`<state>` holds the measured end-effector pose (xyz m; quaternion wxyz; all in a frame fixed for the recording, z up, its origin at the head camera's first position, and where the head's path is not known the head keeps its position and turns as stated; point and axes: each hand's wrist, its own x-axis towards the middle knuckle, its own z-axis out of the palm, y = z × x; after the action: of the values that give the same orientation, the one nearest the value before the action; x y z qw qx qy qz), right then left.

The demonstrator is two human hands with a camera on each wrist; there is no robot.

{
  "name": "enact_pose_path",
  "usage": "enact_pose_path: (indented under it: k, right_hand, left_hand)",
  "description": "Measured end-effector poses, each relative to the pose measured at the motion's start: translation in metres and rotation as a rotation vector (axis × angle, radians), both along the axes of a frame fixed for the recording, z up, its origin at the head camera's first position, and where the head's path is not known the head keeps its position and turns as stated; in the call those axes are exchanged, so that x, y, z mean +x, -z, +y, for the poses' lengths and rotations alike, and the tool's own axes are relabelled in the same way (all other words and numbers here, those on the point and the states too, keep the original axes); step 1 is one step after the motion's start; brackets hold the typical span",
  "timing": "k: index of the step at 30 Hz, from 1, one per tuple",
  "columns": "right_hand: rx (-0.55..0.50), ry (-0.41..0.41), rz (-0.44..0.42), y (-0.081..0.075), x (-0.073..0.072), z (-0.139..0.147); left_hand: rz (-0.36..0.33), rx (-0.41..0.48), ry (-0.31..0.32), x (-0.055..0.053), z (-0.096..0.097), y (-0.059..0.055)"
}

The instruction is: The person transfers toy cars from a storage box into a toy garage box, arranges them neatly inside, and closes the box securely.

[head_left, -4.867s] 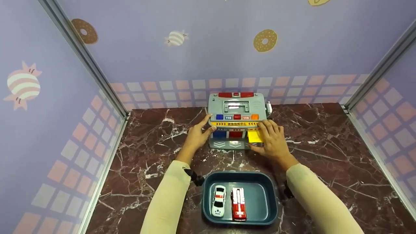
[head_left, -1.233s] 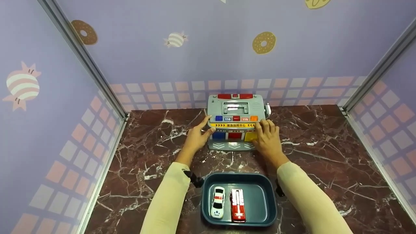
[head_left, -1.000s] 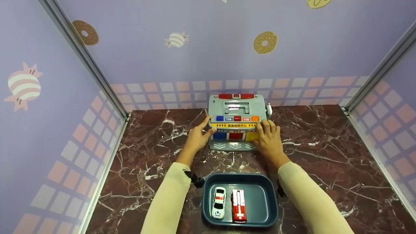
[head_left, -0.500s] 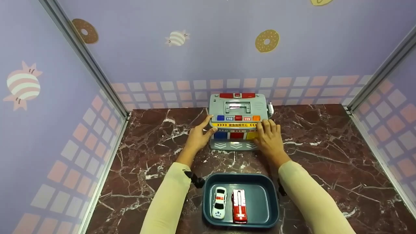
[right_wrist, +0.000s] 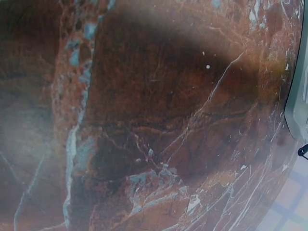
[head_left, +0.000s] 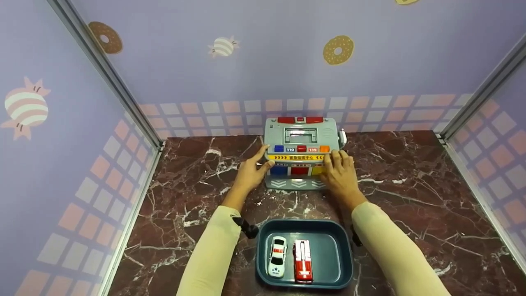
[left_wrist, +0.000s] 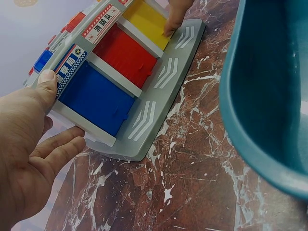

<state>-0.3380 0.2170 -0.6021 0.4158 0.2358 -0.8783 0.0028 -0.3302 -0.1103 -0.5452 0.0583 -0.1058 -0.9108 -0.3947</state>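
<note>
A grey toy garage (head_left: 277,135) stands by the back wall with blue (left_wrist: 96,98), red (left_wrist: 126,57) and yellow (left_wrist: 147,21) doors, all down. My left hand (head_left: 249,174) grips its left end, thumb on the front above the blue door and the other fingers at the side. At the right end my right hand (head_left: 343,176) holds the front, fingertips over the upper edge, thumb low against the yellow door. That hand covers part of the yellow door in the head view. The right wrist view shows none of it, only tabletop and the garage's grey edge (right_wrist: 298,106).
Nearer the body, a dark teal tray (head_left: 345,263) holds a white police car (head_left: 277,257) and a red fire truck (head_left: 303,263). Beneath everything lies a dark red marbled tabletop (head_left: 176,193). Patterned walls (head_left: 263,74) enclose the back and sides.
Several seconds ago the yellow door stood tipped outward under my right hand; by about one second ago it was down. The right hand shifted slightly left. Since then both hands have stayed still.
</note>
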Motion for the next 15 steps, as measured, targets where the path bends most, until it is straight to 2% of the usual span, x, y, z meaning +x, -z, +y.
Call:
enact_pose_path:
  k: [8, 15]
  right_hand:
    - [0.002, -0.008, 0.039, -0.001, -0.004, -0.0024]
    - [-0.02, -0.012, 0.011, 0.0009, 0.0002, -0.0033]
  left_hand:
    - [0.02, -0.005, 0.009, -0.0002, 0.0005, -0.0025]
    - [-0.025, 0.009, -0.003, 0.0005, -0.0002, -0.002]
